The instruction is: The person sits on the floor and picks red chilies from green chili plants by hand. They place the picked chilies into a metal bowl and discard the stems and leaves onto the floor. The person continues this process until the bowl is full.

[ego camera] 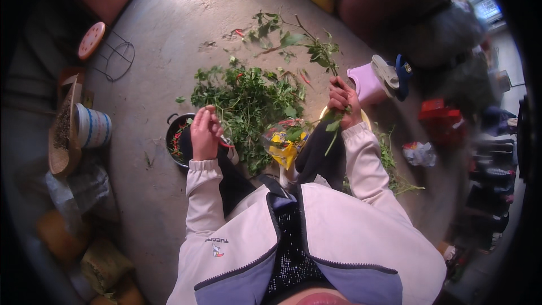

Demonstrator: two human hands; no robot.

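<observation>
My right hand [341, 99] grips a leafy pepper plant stalk [322, 46]. Its branching end reaches away across the floor, and leaves hang below my fist. My left hand [205, 133] is raised near the rim of a dark metal pot [170, 129], fingers curled and fingertips together. Whether they pinch something small is unclear. A red chili [226, 143] shows beside that hand's palm; I cannot tell if it is held. Red and green chilies [175, 142] lie inside the pot, partly hidden by my leg. A heap of green pepper plants [250, 101] spreads between my hands.
A yellow plastic package [283, 148] lies by my feet. Right of my right hand are a pink container [366, 82] and slippers [385, 72]. A pale yellow rim [365, 119] shows behind my right wrist. At left stand a stool [92, 41] and a white bucket [94, 125].
</observation>
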